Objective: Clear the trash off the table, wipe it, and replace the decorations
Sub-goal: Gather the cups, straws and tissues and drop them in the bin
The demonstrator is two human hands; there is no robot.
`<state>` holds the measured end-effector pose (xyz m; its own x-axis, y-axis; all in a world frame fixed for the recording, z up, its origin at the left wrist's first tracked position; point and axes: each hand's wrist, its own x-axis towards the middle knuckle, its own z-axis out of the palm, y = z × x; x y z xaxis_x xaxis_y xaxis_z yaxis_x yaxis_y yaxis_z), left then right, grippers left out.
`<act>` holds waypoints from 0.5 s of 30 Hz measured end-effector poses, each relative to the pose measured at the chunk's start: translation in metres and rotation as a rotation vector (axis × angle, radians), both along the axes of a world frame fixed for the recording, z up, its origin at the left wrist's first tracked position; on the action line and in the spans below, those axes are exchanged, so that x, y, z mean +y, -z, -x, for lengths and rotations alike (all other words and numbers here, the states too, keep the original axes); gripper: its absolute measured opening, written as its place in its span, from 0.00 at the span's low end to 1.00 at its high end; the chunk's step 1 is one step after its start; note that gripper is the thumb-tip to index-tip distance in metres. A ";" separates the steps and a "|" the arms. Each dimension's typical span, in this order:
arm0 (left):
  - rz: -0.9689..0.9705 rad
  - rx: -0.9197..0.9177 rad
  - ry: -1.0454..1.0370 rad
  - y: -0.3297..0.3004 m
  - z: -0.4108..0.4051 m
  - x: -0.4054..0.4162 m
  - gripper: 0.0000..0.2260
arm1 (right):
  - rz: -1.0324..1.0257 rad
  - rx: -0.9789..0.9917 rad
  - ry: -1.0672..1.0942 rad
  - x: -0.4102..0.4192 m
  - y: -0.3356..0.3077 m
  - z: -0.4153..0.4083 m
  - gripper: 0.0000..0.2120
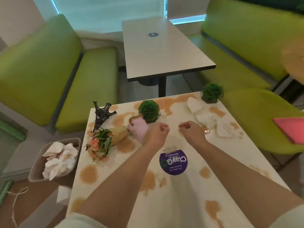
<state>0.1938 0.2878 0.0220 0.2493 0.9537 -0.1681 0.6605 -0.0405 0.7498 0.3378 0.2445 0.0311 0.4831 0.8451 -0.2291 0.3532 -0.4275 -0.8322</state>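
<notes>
The white table (184, 191) is covered with brown spill stains. My left hand (156, 134) and my right hand (191, 131) hover side by side over its middle, fingers loosely curled, holding nothing. Crumpled dotted napkins (209, 117) lie at the far right. A toppled black Eiffel tower model (102, 116), a flower bouquet (102, 143) and a pink plush (139, 129) lie at the left. One green ball plant in a wire frame (149, 111) stands behind my left hand; another plant (212, 92) stands at the far right corner.
A beige bin (35, 170) full of used napkins sits beside the table's left edge. A purple round sticker (173, 162) is on the tabletop. Green benches (41, 71) and a second table (164, 48) stand beyond. A pink cloth (291, 130) lies on the right seat.
</notes>
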 end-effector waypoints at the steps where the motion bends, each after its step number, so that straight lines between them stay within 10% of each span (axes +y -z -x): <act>1: -0.010 0.003 0.014 0.000 -0.003 0.000 0.10 | 0.007 0.000 0.014 -0.001 0.002 -0.004 0.07; 15: -0.052 0.173 0.136 0.051 -0.184 0.003 0.10 | 0.155 -0.217 0.077 -0.024 0.059 -0.203 0.15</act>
